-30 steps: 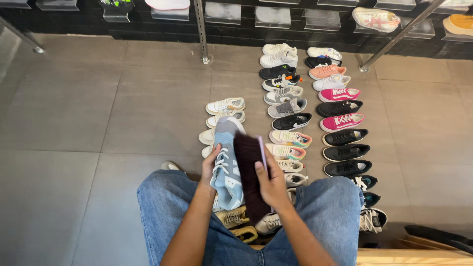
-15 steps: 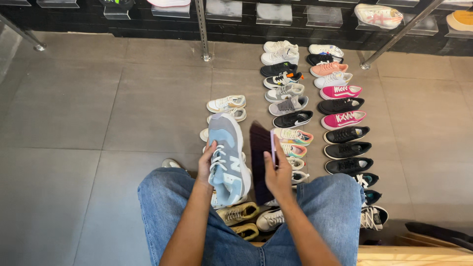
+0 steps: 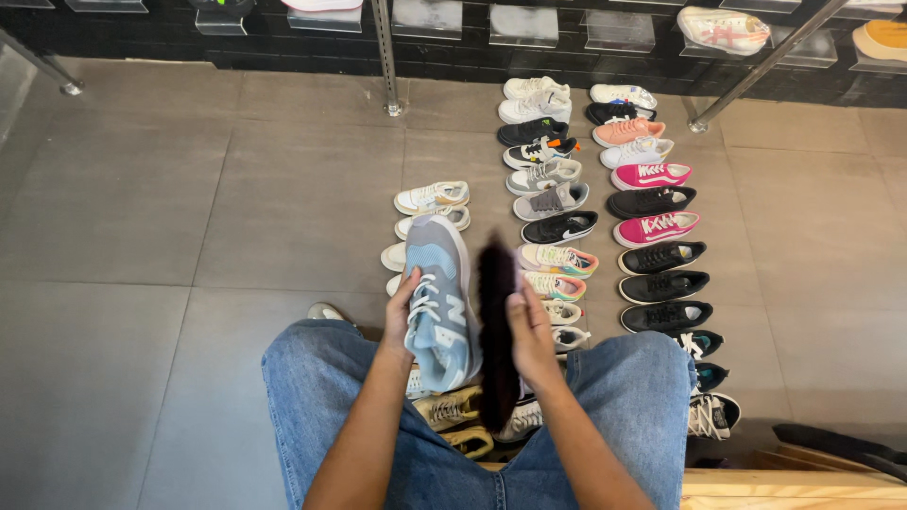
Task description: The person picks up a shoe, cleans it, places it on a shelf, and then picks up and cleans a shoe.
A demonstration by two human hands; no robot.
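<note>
- The left hand (image 3: 402, 316) is wrapped around the side of a light blue and grey lace-up sneaker with white laces (image 3: 439, 302), held upright over the lap, toe pointing away from the person.
- The right hand (image 3: 529, 326) is closed on a long dark brown bristled shoe brush (image 3: 496, 331), which looks blurred and lies along the right flank of the sneaker, touching or just beside it; which one cannot be told.
- Both forearms reach out above a pair of blue denim jeans (image 3: 633, 406) worn by the seated person, knees apart.
- Beneath the held sneaker, between the knees, lie a tan sneaker (image 3: 449, 409) and other shoes, partly hidden.
- On the grey tiled floor (image 3: 142, 236) beyond the knees, shoes stand in rows: white and cream ones on the left, grey and black ones in the middle, and a right-hand row with two bright pink sneakers (image 3: 652, 203) and several black sneakers (image 3: 661, 283).
- A metal shelf post (image 3: 385, 57) rises from the floor near the far wall.
- A pale wooden edge (image 3: 794, 486) shows at the lower right.
</note>
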